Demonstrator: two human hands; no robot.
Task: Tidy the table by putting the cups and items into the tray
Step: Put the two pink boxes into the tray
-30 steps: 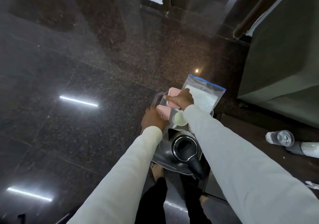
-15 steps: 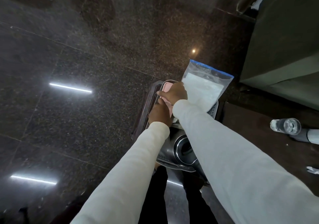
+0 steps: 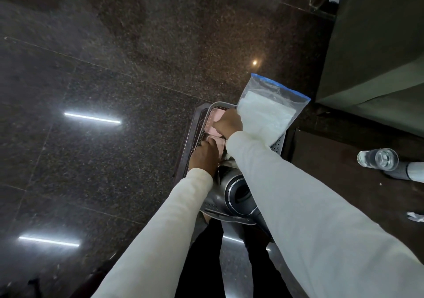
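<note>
- Two pink cups, a far one (image 3: 216,120) and a near one (image 3: 214,140), are now seen set down inside the metal tray (image 3: 278,145), along its left side; a second ago they were held slightly above it.
- The right hand (image 3: 229,123) is curled over the far pink cup and appears to be pressed down on it; the fingertips are hidden, so the exact grip cannot be told.
- The left hand (image 3: 203,157) is closed around the near pink cup, just beside the kettle (image 3: 236,192), which fills the near end of the tray.
- A clear bag (image 3: 267,112) with a blue strip and white contents is propped upright in the tray's right side, touching the right wrist.
- The white cup seen earlier between the hands is now covered by the right sleeve.
- A water bottle (image 3: 377,160) lies well apart, to the right of the tray.
- The cups are judged to be placed, so release of both hands is likely what remains of this step.
</note>
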